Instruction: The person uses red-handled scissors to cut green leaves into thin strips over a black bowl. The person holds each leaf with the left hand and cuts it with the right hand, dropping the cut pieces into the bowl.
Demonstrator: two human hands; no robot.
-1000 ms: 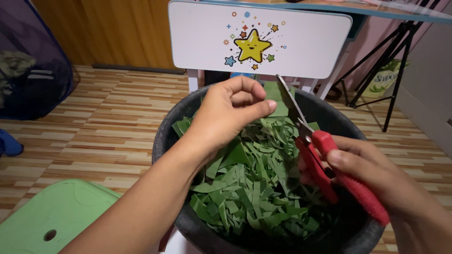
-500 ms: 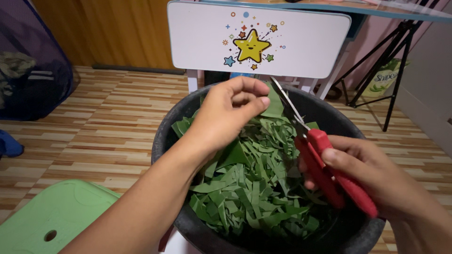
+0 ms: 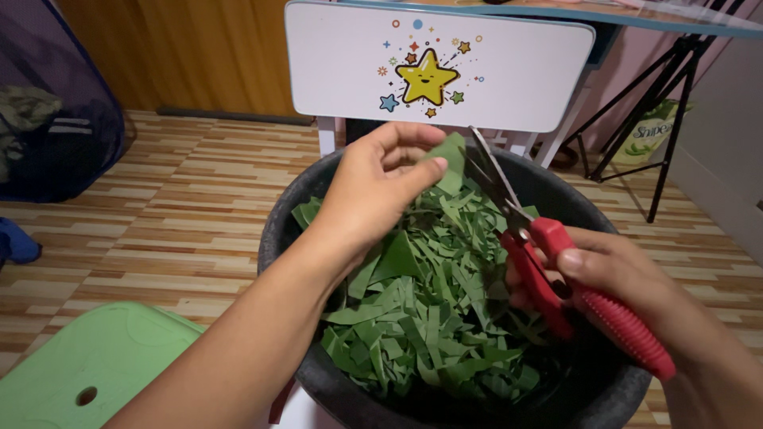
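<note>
- Left hand (image 3: 377,187): thumb and fingers pinch a flat green leaf piece (image 3: 451,163), held up over the far half of the black basin (image 3: 280,230). Grip is narrow, closed on the leaf's near edge.
- Right hand (image 3: 616,274): wrapped through the red handles of the scissors (image 3: 531,246). Blades stand parted, crossing just beside the held leaf; the grip on the handles is firm, partly spread.
- Risk: the left fingertips sit very near the blades. If the cut runs too close to the pinch, I judge that a fingertip could be nicked.
- Risk: the leaf is thin and floppy. Held by one edge only, it may fold between the blades instead of shearing, giving a ragged strip.
- Risk: the cut is made near the basin's far rim; a strip could drop outside onto the wood-pattern floor (image 3: 183,206).
- Risk: the basin appears to rest on something low and white; its support is mostly hidden, so stability cannot be told.
- Materials: leaf strips (image 3: 421,318) are matt dark green, ribbon-shaped, loosely heaped and crossing one another. The basin is round, dull black, likely plastic. Scissor blades are bare metal; one handle is ribbed, the other smooth.
- Surroundings: a white chair back (image 3: 437,67) with a yellow star drawing stands behind the basin; a pale green plastic stool (image 3: 87,365) with a round hole lies near left.
</note>
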